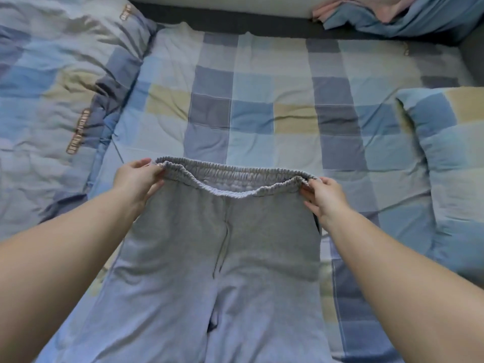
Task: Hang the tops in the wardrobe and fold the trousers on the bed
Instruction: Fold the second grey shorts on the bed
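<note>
Grey sweat trousers (pixel 262 244) with an elastic waistband and a drawstring are spread out in front of me over the bed (pixel 251 100), legs running towards me and out of the bottom of the view. My left hand (pixel 138 179) pinches the left end of the waistband. My right hand (pixel 324 197) pinches the right end. The waistband sags open between the two hands. No tops and no wardrobe are in view.
The bed has a blue, grey and beige checked sheet. A crumpled checked duvet (pixel 52 100) lies along the left side. A checked pillow (pixel 450 153) lies at the right. Blue and pink cloth (pixel 398 14) is heaped at the far right corner.
</note>
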`<state>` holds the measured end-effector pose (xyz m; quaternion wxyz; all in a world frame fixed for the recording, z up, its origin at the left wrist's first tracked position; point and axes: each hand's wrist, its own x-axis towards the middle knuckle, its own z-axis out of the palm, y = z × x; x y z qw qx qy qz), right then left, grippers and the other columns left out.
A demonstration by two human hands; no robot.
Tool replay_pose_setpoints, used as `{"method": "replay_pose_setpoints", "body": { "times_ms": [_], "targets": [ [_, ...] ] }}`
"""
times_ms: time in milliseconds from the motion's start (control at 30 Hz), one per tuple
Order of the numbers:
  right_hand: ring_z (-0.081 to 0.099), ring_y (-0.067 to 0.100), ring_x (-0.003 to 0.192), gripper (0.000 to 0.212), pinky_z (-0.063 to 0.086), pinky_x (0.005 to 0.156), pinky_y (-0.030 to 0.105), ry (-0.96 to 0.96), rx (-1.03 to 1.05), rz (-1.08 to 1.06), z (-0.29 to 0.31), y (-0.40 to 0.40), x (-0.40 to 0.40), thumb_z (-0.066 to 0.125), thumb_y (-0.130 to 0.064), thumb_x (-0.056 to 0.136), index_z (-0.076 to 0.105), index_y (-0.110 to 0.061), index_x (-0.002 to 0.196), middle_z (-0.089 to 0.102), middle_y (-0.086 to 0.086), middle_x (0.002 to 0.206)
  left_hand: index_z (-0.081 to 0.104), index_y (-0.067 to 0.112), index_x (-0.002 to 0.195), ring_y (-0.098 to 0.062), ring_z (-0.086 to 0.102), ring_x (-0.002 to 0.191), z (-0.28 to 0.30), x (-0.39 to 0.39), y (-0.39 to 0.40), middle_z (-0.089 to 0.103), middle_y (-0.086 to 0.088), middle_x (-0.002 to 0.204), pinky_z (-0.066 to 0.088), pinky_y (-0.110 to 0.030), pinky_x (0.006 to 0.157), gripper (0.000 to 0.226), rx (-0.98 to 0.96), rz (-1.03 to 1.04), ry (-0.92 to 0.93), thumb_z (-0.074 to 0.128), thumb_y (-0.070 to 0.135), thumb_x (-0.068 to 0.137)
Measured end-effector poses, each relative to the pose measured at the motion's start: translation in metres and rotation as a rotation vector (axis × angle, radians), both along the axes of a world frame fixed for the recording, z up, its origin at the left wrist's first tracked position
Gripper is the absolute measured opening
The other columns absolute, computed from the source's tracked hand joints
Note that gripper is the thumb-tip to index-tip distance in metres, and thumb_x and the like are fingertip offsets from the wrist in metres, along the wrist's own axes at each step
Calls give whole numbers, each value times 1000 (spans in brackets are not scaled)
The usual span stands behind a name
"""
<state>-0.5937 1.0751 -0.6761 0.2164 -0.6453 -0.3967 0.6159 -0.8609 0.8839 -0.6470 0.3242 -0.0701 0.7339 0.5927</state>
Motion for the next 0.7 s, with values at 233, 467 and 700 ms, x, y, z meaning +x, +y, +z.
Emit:
{"method": "replay_pose_setpoints", "body": {
  "times_ms": [233, 467, 700],
  "targets": [
    [55, 16, 93, 26, 39, 84, 33, 58, 90, 88, -78, 31, -42, 45, 0, 94, 57, -18, 107, 58, 6, 116, 35, 17, 143, -22, 48, 126, -76, -43, 32, 44, -13, 143, 44, -32, 97, 58, 118, -68, -51, 56, 3, 92],
    [49, 23, 124, 49, 41, 100, 40, -60, 60, 297, -104, -17, -88, 43, -4, 97, 35, -14, 145, 45, 10, 143, 47, 16, 134, -15, 50, 112, -126, -54, -19, 54, -5, 125, 42, -33, 87, 43, -60, -189, -94, 56, 9, 93],
    [62, 26, 97, 40, 44, 70, 25, -170, 109, 747, -125, -120, -177, 43, -3, 94, 53, -13, 131, 60, 10, 125, 61, 5, 119, -19, 58, 88, -161, -51, -100, 63, -17, 115, 45, -24, 72, 31, -418, -484, 142, 64, 6, 88]
  ]
}}
